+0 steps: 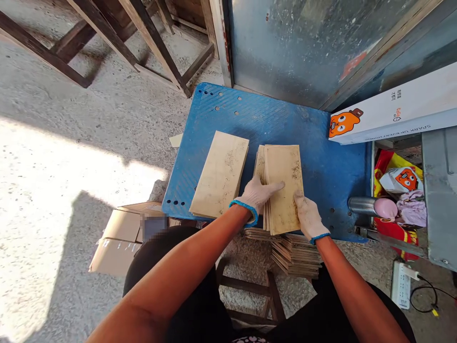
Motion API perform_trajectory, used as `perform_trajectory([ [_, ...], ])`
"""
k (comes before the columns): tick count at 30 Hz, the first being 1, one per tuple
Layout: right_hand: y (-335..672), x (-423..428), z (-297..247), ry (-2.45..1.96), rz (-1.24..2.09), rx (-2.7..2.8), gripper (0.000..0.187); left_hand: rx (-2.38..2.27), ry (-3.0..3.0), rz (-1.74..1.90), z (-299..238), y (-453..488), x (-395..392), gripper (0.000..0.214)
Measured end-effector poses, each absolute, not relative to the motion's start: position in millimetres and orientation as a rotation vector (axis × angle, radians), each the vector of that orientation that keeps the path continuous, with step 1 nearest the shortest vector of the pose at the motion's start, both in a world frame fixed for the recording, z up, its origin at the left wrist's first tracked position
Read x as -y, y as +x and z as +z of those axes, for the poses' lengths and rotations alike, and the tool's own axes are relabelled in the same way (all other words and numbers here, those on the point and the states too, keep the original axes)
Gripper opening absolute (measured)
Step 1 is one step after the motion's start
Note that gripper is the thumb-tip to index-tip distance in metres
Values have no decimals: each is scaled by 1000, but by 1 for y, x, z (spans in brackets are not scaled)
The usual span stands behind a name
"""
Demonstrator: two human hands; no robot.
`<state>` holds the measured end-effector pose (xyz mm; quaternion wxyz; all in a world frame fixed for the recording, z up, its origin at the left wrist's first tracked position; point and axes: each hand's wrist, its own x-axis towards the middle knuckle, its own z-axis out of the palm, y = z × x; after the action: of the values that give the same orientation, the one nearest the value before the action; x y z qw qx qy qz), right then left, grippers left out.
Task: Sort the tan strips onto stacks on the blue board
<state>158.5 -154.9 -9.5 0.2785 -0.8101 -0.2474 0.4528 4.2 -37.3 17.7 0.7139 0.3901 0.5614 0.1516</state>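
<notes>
Both my hands wear white knit gloves with blue cuffs. Between them is a stack of thin wooden boards (283, 176), pale and speckled with dark marks, its layers slightly fanned at the left. My left hand (255, 194) is closed on the stack's left side, thumb stretched over the top board. On the opposite edge, near the lower corner, my right hand (307, 214) grips the same stack; its fingers are partly hidden. Another pile of wooden boards (221, 171) lies to the left on the blue table (282, 121), touched by neither hand.
Below the table's near edge are more stacked boards (298, 255). A white printed box (396, 107) stands at the right, above a metal flask (362, 206) with a pink lid. A cardboard box (119, 238) sits on the floor at left, a power strip (400, 286) at lower right.
</notes>
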Motion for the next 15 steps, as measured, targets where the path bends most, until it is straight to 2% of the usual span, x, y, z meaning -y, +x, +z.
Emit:
perform_trajectory([
  [6, 152, 172, 26, -2244, 1047, 901, 56, -848, 636, 521, 50, -4, 12, 60],
  [10, 153, 194, 31, -2200, 1003, 1007, 51, -841, 519, 492, 59, 0, 26, 60],
  [15, 163, 208, 37, -2127, 1114, 1074, 47, -851, 473, 526, 69, 4, 52, 55],
])
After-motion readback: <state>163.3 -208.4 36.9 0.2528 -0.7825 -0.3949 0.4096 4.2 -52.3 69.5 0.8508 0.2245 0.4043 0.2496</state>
